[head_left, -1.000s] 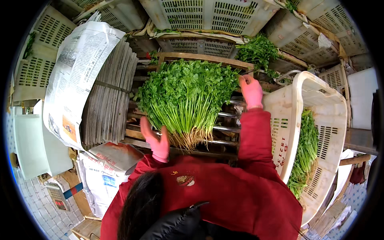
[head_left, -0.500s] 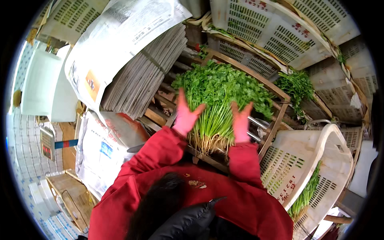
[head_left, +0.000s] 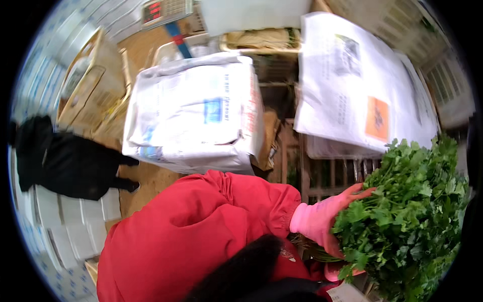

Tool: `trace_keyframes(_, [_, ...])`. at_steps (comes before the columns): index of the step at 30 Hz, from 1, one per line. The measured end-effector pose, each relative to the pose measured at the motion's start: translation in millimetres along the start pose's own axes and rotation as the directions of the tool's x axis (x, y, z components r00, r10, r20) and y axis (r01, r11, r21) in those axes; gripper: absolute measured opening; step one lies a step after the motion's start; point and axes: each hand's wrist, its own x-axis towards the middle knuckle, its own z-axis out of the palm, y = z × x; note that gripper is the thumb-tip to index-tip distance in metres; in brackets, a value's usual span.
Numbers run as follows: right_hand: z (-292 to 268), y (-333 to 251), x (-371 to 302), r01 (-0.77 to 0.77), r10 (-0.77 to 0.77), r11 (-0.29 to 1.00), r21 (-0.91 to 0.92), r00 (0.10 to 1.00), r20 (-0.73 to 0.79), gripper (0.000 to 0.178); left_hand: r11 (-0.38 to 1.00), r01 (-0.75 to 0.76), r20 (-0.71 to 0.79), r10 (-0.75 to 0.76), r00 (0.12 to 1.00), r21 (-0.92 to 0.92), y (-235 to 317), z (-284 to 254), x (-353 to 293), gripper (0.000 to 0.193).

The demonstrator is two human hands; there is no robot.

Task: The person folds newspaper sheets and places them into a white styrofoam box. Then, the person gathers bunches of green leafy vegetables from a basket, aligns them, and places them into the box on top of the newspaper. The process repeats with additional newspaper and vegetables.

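A large bunch of leafy greens point(head_left: 407, 216), like celery or coriander, fills the right side of the view. Its leaves spread upward and outward, and only a few stems show low by my sleeve. My left hand point(head_left: 324, 221), in a pink glove, presses round the bunch's left side with fingers curved into the leaves. Just below, a small pink patch of my right hand point(head_left: 342, 273) shows under the foliage; its fingers are hidden. Beyond the greens, the wooden slatted rack point(head_left: 322, 192) is partly covered by newspaper sheets point(head_left: 347, 95) on a stack.
A white wrapped package point(head_left: 186, 108) stands ahead of my left arm. Farther back are a scale display point(head_left: 166, 11) on a blue post and a white container point(head_left: 254, 15). A crate point(head_left: 83, 95) stands at the far left, near a person in black point(head_left: 70, 161). Perforated crates point(head_left: 448, 85) line the right.
The view has swung left, bringing the package and the person in black into sight. The greens, lying on the rack before, are now gathered up close, with my left hand against them.
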Motion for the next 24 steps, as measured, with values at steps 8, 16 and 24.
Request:
trace_keyframes(8, [342,-183,-97,-0.212,-0.323,0.798,0.563,0.639,0.698,0.052,0.926,0.375,-0.462,-0.317,0.828,0.037,56,-320,-56,0.082])
trace_keyframes(16, [631,-164,-358,-0.55,-0.3,0.715,0.432,0.316,0.9,0.088,0.602,0.793,-0.796,-0.521,0.307,-0.088,131,-588,-216,0.1])
trace_keyframes(24, [690,-68,-378,0.121,-0.08,0.991,0.063,0.144,0.986,0.107,-0.401,0.902,-0.884,-0.466,-0.051,0.159,32,-664,-356,0.118])
